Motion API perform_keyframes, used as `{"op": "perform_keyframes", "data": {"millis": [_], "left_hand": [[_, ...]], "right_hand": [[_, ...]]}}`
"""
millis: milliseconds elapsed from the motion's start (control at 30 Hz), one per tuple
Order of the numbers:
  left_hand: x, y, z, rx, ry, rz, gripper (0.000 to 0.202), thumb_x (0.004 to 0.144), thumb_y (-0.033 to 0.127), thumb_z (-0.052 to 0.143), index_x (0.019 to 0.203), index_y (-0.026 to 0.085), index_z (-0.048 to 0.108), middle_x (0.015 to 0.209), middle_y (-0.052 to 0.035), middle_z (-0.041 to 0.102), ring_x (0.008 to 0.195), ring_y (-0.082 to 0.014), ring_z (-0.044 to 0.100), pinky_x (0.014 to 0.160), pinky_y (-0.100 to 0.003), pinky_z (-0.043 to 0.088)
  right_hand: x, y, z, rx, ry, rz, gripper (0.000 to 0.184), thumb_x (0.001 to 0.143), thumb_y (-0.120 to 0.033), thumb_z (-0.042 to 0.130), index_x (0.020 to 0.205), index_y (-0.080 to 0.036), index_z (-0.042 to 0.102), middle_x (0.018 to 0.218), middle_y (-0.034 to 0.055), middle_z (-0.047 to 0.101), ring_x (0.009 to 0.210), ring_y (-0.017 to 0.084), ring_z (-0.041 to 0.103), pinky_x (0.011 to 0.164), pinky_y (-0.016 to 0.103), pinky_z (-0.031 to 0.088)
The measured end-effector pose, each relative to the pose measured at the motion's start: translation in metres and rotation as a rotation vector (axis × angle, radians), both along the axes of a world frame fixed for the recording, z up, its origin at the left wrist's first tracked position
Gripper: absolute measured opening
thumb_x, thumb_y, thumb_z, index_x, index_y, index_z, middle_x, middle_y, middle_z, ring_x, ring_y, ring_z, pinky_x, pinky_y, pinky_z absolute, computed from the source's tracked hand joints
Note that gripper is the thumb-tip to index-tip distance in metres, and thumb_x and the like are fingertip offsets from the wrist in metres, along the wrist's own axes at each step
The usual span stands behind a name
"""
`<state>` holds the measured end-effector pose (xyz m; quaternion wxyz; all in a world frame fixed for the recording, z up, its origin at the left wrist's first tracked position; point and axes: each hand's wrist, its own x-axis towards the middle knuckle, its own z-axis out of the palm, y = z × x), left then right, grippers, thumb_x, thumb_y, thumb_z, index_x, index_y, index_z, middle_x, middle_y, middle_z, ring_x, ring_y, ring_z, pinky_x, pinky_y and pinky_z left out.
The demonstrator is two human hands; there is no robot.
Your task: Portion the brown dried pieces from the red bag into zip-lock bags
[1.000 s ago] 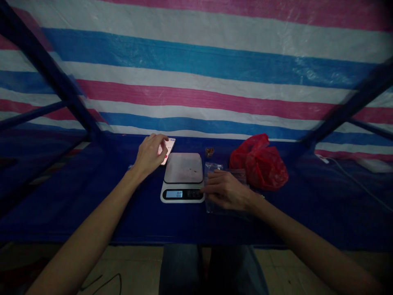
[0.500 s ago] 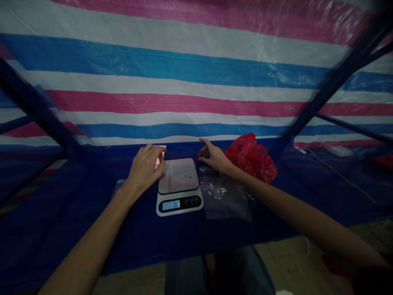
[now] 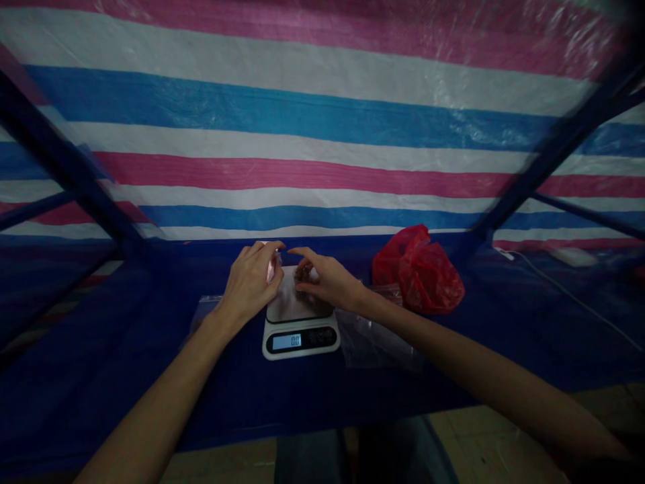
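My left hand [image 3: 252, 277] is closed at the left edge of a white digital scale [image 3: 302, 351], pinching a small shiny pinkish-white item [image 3: 273, 267] whose kind I cannot make out. Over the scale's metal plate [image 3: 285, 306], my right hand [image 3: 330, 281] has its thumb and fingers curled around a brown clump [image 3: 303, 272]. The fingertips of both hands are close together, and they hide part of the plate. The scale's lit display reads 0.0.
Clear zip bags [image 3: 377, 343] lie right of the scale, and another clear bag [image 3: 203, 310] lies to its left. A crumpled red plastic bag [image 3: 418, 272] sits farther right. Dark blue frame posts [image 3: 524, 176] and a striped tarp [image 3: 322, 176] stand around the blue table [image 3: 252, 403].
My right hand has moved left with the brown clump, from beside the red bag to above the scale plate. My left hand keeps the pinkish item near the plate's edge. The view has shifted slightly.
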<state>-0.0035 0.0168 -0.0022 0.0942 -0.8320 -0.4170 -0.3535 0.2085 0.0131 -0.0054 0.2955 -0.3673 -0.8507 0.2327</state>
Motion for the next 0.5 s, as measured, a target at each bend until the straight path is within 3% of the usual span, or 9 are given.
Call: {"op": "perform_keyframes", "data": {"millis": [167,300,400,500], "left_hand": [[-0.003,0.005,-0.004,-0.026,0.013,0.013,0.035,0.086,0.013,0.054,0.120,0.020,0.052,0.108,-0.0091,0.070,0.094,-0.0254,0.064,0.082,-0.040,0.048],[-0.007,0.009,-0.007,-0.028,0.028,0.048,0.029,0.089,0.015,0.052,0.117,0.021,0.054,0.114,-0.0097,0.070,0.101,-0.0257,0.065,0.086,-0.041,0.048],[-0.010,0.010,-0.007,-0.031,0.022,0.039,0.026,0.089,0.015,0.053,0.114,0.022,0.056,0.111,-0.0066,0.072,0.104,-0.0247,0.066,0.092,-0.041,0.047],[-0.010,0.010,-0.006,-0.024,0.024,0.020,0.022,0.088,0.015,0.053,0.109,0.022,0.058,0.113,-0.0051,0.071,0.110,-0.0237,0.064,0.096,-0.041,0.045]], "right_hand": [[0.024,-0.010,0.006,0.113,0.094,-0.058,0.079,0.085,-0.027,0.076,0.152,-0.026,0.033,0.128,0.0117,0.062,0.116,0.024,0.060,0.098,0.044,0.050],[0.048,-0.036,0.005,0.202,0.260,-0.091,0.049,0.091,-0.024,0.070,0.136,-0.025,0.051,0.110,0.0070,0.066,0.100,0.020,0.064,0.084,0.036,0.053],[0.056,-0.058,-0.007,0.300,0.187,0.052,0.022,0.095,-0.019,0.063,0.117,-0.021,0.063,0.100,0.0064,0.068,0.091,0.018,0.063,0.078,0.032,0.052],[0.056,-0.074,-0.019,0.387,0.043,0.223,0.017,0.096,-0.017,0.059,0.111,-0.018,0.066,0.094,0.0072,0.070,0.085,0.018,0.063,0.075,0.033,0.051]]}}
